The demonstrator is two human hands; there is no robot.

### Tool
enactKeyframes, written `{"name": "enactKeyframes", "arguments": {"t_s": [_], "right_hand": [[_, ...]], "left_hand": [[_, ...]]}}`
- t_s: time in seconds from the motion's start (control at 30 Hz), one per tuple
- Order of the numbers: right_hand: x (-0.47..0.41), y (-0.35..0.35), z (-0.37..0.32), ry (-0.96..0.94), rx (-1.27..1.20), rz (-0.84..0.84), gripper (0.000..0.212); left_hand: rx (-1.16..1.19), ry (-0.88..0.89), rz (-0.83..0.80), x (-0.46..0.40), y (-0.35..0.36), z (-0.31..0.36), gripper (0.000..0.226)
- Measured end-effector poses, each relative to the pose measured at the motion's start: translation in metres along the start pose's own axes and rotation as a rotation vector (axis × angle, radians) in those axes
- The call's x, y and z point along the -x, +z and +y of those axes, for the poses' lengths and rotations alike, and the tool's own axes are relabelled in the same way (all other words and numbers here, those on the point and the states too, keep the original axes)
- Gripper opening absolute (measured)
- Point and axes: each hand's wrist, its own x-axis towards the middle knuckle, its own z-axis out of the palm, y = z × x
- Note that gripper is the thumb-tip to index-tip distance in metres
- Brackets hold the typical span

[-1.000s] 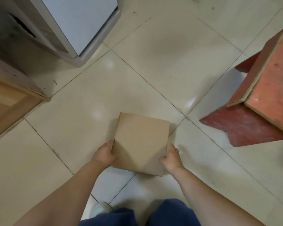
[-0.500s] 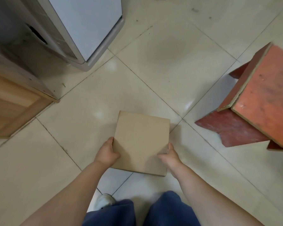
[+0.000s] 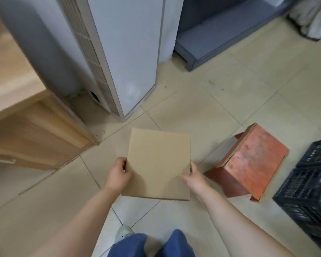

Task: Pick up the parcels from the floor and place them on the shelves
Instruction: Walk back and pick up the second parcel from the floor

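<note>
A plain brown cardboard parcel (image 3: 157,162) is held flat above the tiled floor, in front of my legs. My left hand (image 3: 118,175) grips its left edge near the lower corner. My right hand (image 3: 193,176) grips its right edge, thumb on top. The underside of the parcel and my fingers below it are hidden. No shelves are in view.
A red wooden stool (image 3: 248,162) stands right of the parcel, with a black plastic crate (image 3: 308,186) beyond it. A tall white appliance (image 3: 126,58) stands ahead, a wooden cabinet (image 3: 26,127) at left and a grey low platform (image 3: 211,39) at the back.
The parcel has come up off the floor in both hands. My view has lifted, so the appliance, the grey platform and the black crate now show.
</note>
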Motion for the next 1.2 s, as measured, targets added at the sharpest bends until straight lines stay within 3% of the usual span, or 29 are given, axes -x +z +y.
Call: {"name": "enactKeyframes", "arguments": {"t_s": [0.23,0.4,0.77,0.83,0.9,0.97,1.2], "right_hand": [[0.088,-0.034,-0.117,-0.134,-0.029,-0.004,0.07],[0.161,-0.047,-0.188,-0.214,-0.033,-0.041,0.06],[0.258,-0.029,-0.279,-0.426,0.007,-0.068,0.028],[0.271,-0.023,-0.291,-0.453,-0.011,-0.077,0.032],[0.282,-0.016,-0.302,-0.472,-0.038,-0.108,0.049],[0.29,-0.011,-0.312,-0.478,-0.068,-0.149,0.06],[0.3,-0.004,-0.341,-0.407,-0.176,-0.263,0.055]], "left_hand": [[0.066,0.145,0.06,0.082,-0.1,0.096,0.057],[0.115,0.252,0.109,0.135,-0.162,0.131,0.074],[0.403,0.297,0.227,0.211,-0.271,0.16,0.047],[0.415,0.329,0.222,0.221,-0.288,0.162,0.056],[0.318,0.372,0.23,0.226,-0.304,0.164,0.075],[0.274,0.4,0.241,0.23,-0.317,0.166,0.079],[0.418,0.443,0.291,0.252,-0.346,0.176,0.048]]}}
